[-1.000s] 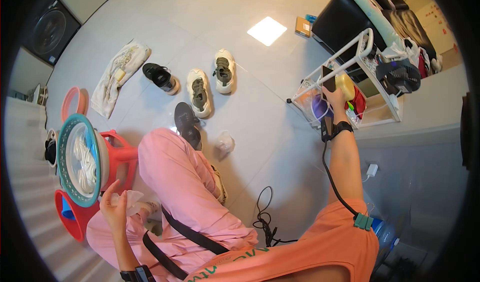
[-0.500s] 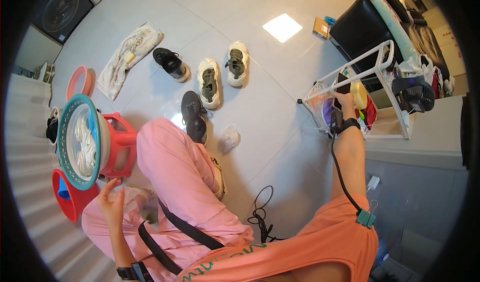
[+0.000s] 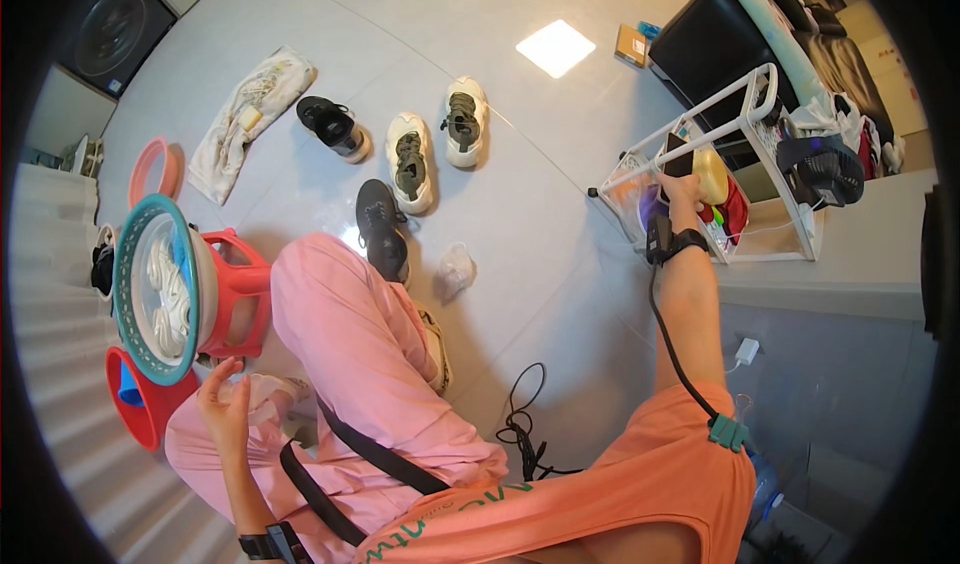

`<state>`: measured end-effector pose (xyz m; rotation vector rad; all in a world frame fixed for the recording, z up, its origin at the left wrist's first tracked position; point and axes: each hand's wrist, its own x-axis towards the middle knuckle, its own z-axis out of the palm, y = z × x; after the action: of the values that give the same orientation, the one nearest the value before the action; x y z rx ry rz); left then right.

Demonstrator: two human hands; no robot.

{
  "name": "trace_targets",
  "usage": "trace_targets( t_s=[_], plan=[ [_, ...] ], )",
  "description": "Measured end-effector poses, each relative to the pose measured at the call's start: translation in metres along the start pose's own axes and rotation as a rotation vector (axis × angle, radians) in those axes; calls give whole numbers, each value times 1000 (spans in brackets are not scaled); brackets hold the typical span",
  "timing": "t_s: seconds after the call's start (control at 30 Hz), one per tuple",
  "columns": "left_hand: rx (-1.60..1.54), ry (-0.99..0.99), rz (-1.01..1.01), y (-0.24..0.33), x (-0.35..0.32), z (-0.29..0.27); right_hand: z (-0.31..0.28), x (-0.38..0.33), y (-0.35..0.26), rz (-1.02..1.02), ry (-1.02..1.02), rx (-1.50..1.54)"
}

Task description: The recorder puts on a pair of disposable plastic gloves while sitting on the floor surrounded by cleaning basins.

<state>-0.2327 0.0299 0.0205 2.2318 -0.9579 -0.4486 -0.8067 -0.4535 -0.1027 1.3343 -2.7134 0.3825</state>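
Note:
My right hand (image 3: 682, 190) reaches out to the right into a white-framed rack (image 3: 722, 122), its fingers curled. A dark flat object (image 3: 677, 150) shows just beyond the fingers; whether they hold it is unclear. Beside that hand are a yellow round container (image 3: 710, 176), a red item (image 3: 735, 210) and something purple (image 3: 652, 204). My left hand (image 3: 226, 396) hovers over my pink-trousered leg, fingers apart and holding nothing. Nearest to it is a teal-rimmed basin (image 3: 127, 294) with white laces (image 3: 170, 304) inside, standing on a red stool (image 3: 243, 279).
Black shoes (image 3: 380, 226) and white shoes (image 3: 410, 169) stand on the tiled floor. Left of them lies a white towel (image 3: 235, 149). A crumpled plastic bag (image 3: 457, 270) and a black cable (image 3: 518, 424) are near my legs. A red bucket (image 3: 148, 414) stands below the basin.
The whole view has shifted slightly. My right hand stays within the rack, and my left hand keeps nearly the same pose.

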Motion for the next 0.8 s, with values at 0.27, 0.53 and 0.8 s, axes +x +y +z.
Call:
trace_targets(
  t_s=[0.27,0.53,0.8],
  plan=[
    [-152,36,-116,6,2,1,20,-106,-17,-308,95,501],
    [-757,13,-224,13,10,12,-99,-404,-131,-924,-814,1474],
    [-1484,-363,73,22,-8,11,-223,-583,-148,-1363,-754,1298]
  ],
)
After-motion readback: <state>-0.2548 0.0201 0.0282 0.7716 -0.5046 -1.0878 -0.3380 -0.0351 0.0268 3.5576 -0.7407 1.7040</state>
